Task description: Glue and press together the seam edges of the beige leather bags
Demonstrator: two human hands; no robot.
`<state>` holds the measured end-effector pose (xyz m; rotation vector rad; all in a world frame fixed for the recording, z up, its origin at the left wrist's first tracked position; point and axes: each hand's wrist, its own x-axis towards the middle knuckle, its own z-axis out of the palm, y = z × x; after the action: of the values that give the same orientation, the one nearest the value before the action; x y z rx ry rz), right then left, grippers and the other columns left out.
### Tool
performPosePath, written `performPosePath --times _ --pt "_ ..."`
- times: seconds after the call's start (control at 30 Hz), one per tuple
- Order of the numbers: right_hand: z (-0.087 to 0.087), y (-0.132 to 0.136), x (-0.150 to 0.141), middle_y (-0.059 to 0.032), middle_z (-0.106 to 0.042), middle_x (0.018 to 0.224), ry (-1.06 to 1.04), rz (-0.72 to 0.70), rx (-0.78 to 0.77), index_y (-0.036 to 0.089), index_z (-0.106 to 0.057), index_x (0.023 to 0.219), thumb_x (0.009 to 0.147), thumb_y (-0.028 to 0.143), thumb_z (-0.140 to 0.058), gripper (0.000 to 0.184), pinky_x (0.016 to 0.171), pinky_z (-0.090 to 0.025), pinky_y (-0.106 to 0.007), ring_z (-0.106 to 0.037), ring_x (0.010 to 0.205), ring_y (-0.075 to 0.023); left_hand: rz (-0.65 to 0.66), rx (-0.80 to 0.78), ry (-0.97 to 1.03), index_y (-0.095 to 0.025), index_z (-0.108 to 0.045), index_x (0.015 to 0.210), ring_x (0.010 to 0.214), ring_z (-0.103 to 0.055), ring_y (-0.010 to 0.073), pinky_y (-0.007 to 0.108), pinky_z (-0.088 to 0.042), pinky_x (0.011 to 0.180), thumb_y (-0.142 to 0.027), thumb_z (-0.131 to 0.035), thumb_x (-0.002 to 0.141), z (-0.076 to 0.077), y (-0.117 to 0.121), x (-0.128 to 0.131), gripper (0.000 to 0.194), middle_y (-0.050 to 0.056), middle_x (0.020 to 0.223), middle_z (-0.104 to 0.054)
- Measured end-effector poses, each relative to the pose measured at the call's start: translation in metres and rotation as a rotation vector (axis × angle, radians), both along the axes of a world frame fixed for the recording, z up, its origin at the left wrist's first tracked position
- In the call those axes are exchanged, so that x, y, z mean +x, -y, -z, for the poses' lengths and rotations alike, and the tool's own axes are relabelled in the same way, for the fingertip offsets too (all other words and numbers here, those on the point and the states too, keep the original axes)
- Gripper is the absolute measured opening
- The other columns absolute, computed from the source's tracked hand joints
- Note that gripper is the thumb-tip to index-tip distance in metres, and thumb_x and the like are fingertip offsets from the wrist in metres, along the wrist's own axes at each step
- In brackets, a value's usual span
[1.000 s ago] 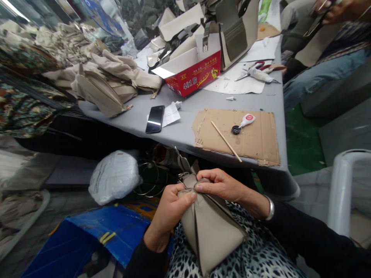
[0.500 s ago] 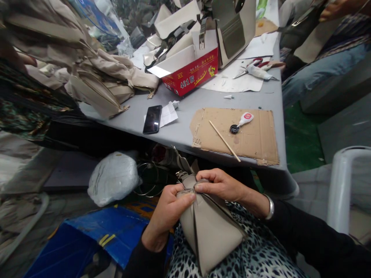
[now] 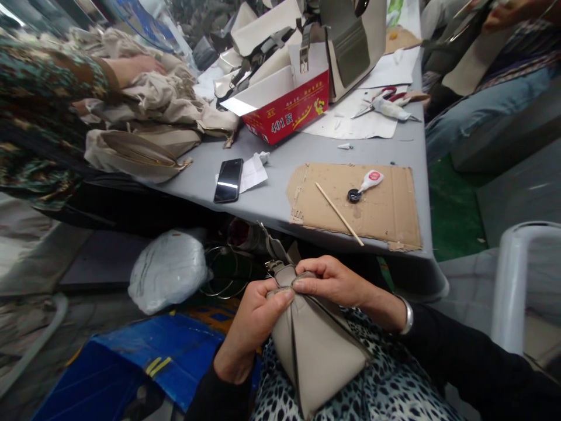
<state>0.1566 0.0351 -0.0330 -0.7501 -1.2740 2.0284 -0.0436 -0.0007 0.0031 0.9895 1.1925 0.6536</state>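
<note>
A beige-grey leather bag (image 3: 324,351) rests on my lap, its narrow, buckled end pointing toward the table. My left hand (image 3: 258,313) grips the left edge near that end, thumb pressed on top. From the other side my right hand (image 3: 331,283) pinches the same spot, its thumb almost meeting the left thumb. A strap with a metal buckle (image 3: 274,266) sticks out beyond my fingers. On the table ahead, a cardboard sheet (image 3: 390,204) carries a small white glue bottle (image 3: 372,180), its tip at a black round cap (image 3: 354,195), and a thin wooden stick (image 3: 339,213).
A phone (image 3: 228,181) lies left of the cardboard. Behind stand a red box (image 3: 289,111) with bag parts and scissors (image 3: 372,105). A co-worker's hand (image 3: 134,67) rests on piled beige fabric bags (image 3: 170,105). A blue bin (image 3: 144,345) sits low at left; another person sits at right.
The co-worker at left has moved the fabric bags, and their hand and patterned sleeve now show over the pile. My hands keep the same hold on the leather bag.
</note>
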Motion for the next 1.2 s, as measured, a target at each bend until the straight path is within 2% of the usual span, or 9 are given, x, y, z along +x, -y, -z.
performPosePath --times 0.13,0.3,0.53,0.8,1.2 --pt "0.0017 0.002 -0.0018 0.0052 -0.044 0.065 -0.02 0.025 -0.018 0.013 -0.062 0.082 0.085 0.055 -0.076 0.044 0.053 -0.03 -0.021 -0.037 0.059 -0.0081 0.002 -0.002 -0.015 -0.009 -0.077 0.088 0.071 -0.057 0.0177 0.024 -0.045 0.064 -0.041 -0.074 0.085 0.0013 0.0006 -0.0014 0.032 0.008 0.085 -0.073" --pt "0.003 0.0017 -0.0032 0.0058 -0.042 0.064 -0.018 0.006 -0.007 0.013 -0.062 0.081 0.086 0.053 -0.076 0.043 0.052 -0.029 -0.021 -0.035 0.058 -0.0079 0.015 0.046 -0.083 -0.009 -0.074 0.081 0.07 -0.056 0.0186 0.024 -0.043 0.063 -0.043 -0.071 0.085 0.0026 0.0015 -0.0031 0.034 0.006 0.074 -0.068" --pt "0.0082 0.0029 -0.0047 0.0057 -0.042 0.064 -0.015 0.01 -0.001 0.013 -0.062 0.081 0.087 0.051 -0.075 0.04 0.052 -0.027 -0.021 -0.033 0.059 -0.0082 0.012 0.054 -0.075 -0.011 -0.075 0.082 0.071 -0.058 0.0196 0.025 -0.043 0.064 -0.042 -0.069 0.085 0.0037 0.0043 -0.0039 0.032 0.006 0.075 -0.067" --pt "0.0081 0.0038 -0.0067 0.0056 -0.042 0.065 -0.007 0.018 -0.003 0.014 -0.061 0.082 0.086 0.057 -0.075 0.045 0.053 -0.027 -0.021 -0.033 0.059 -0.0085 -0.025 0.018 -0.047 -0.011 -0.078 0.086 0.072 -0.061 0.0212 0.025 -0.046 0.065 -0.042 -0.073 0.082 0.0004 0.0037 -0.0004 0.032 0.007 0.078 -0.072" --pt "0.0061 0.0034 -0.0029 0.0039 -0.043 0.068 0.053 0.055 0.141 0.015 -0.059 0.078 0.09 0.056 -0.07 0.044 0.055 -0.029 -0.022 -0.035 0.063 -0.0104 -0.026 0.004 -0.028 -0.01 -0.077 0.087 0.071 -0.059 0.0192 0.024 -0.046 0.064 -0.041 -0.075 0.083 -0.0015 0.0036 0.0027 0.031 0.007 0.079 -0.071"
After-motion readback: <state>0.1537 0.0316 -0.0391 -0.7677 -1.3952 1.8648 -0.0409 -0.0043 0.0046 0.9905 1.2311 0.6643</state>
